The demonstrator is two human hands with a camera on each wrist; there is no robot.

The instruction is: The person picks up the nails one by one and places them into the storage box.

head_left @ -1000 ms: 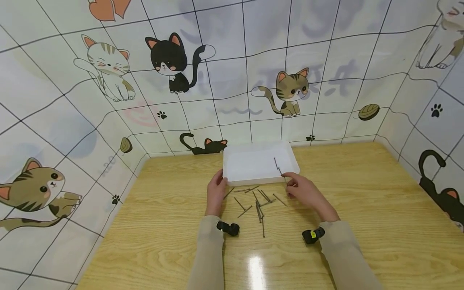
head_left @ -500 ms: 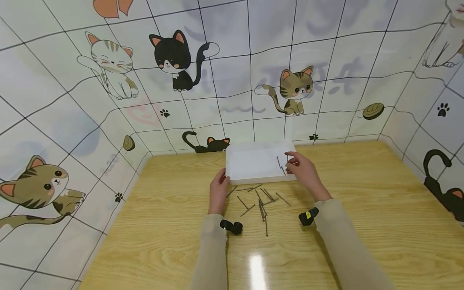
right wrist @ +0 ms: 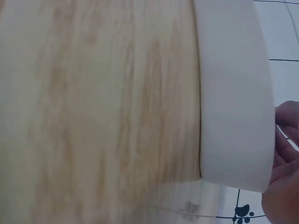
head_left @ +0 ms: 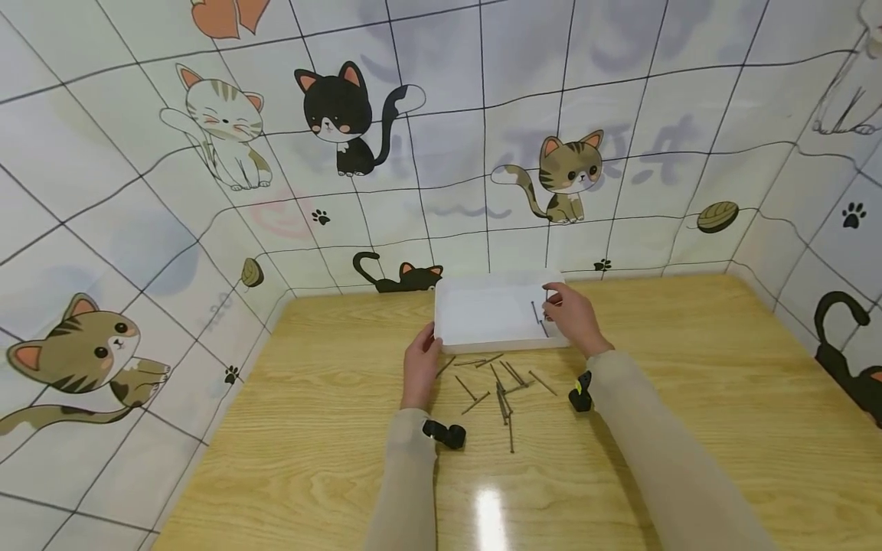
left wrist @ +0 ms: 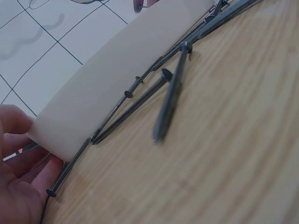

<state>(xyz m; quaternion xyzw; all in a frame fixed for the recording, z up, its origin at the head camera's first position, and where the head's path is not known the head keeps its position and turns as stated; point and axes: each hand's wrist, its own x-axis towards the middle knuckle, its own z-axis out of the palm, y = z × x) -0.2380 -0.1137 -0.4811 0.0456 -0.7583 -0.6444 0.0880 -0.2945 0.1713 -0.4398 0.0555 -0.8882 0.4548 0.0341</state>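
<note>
- From where I stand, the backdrop is a smooth white wall covering (head_left: 448, 153) with thin black grid lines and cartoon cats, and below it a pale wood-grain table (head_left: 331, 383) with a glossy patch of light.
- The right hand (head_left: 573, 315) has its thumb and forefinger drawn close in a pinch on a slim nail (head_left: 547, 294), which points roughly up and down at the fingertips.
- That hand reaches over the right end of the white tray (head_left: 482, 314), its other fingers curled in.
- The left hand (head_left: 421, 371) grips the tray's near left corner, digits bent about the edge with hardly any gap.
- The tray is a shallow, matt rectangle with rounded corners, set at the back of the table; two thin nails (head_left: 534, 312) lie inside near its right end.
- In front of it, dull grey loose nails (head_left: 501, 402), straight with flat round heads, lie crossed on the wood; one (left wrist: 70, 165) lies right beside the left fingers.
- Both forearms stretch forward in beige sleeves (head_left: 661, 428), a small black device (head_left: 444, 435) on each wrist.
</note>
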